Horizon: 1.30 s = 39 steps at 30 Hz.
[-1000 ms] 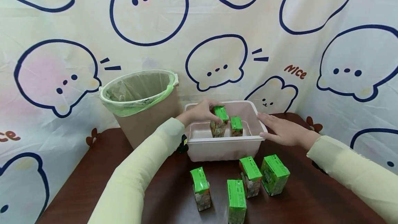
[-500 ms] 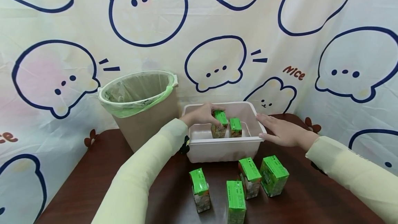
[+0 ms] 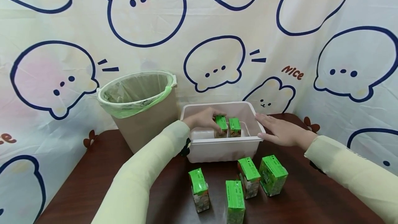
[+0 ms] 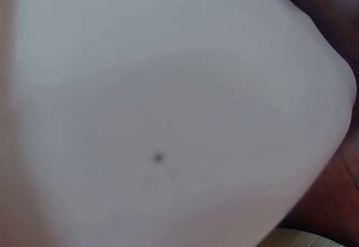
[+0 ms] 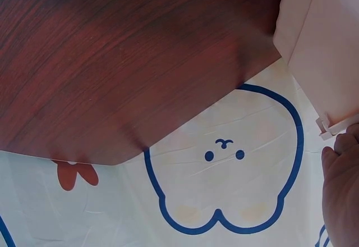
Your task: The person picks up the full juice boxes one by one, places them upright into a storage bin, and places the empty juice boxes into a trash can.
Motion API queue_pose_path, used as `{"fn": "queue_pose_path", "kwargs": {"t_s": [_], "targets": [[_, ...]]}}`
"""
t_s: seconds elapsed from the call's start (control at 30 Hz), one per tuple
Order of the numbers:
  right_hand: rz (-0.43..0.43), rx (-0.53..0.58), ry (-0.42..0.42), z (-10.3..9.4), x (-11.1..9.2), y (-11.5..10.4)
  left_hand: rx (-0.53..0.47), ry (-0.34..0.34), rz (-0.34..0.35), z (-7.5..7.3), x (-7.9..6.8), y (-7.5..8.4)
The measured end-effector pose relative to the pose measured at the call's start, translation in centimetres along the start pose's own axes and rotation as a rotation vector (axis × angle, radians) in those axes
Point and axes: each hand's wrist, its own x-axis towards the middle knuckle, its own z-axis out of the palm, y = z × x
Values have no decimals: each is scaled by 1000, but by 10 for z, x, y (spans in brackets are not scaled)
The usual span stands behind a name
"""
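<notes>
A pale pink plastic tub (image 3: 224, 150) stands on the dark table. Reaching over its left rim, my left hand (image 3: 203, 118) grips a small green-topped carton (image 3: 221, 123) by its sides, low inside the tub. Close to its right stands a second green-topped carton (image 3: 235, 128). My right hand (image 3: 280, 131) lies with straight fingers against the tub's right rim. Part of that hand (image 5: 343, 188) shows at the edge of the right wrist view, beside the tub wall (image 5: 328, 39). The blurred pale tub wall (image 4: 168, 106) fills most of the left wrist view, hiding the left fingers.
Several more green-topped cartons stand in front of the tub: one at left (image 3: 199, 190), one nearest me (image 3: 235, 199), and two at right, a middle one (image 3: 249, 178) and an outer one (image 3: 273, 175). A lined waste bin (image 3: 143, 127) stands left of the tub.
My left hand has lowered with its carton deeper into the tub and shifted slightly right, bringing that carton closer to the second one. The right hand stays at the rim.
</notes>
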Motion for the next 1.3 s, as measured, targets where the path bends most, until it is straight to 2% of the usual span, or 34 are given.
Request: {"fn": "queue_pose_path", "kwargs": {"t_s": [0.17,0.37,0.6,0.9,1.3], "targets": [[-2,6,4,1,0,1,35,-18,1,2,1,0],[10,3,2,2,0,2,56,-8,0,4,4,-4],[17,21,-2,3,1,1,24,-5,-28,6,4,-2],[15,17,4,3,1,2,29,-12,-41,7,2,3],[5,4,12,4,1,3,27,-34,-37,10,8,-4]]}}
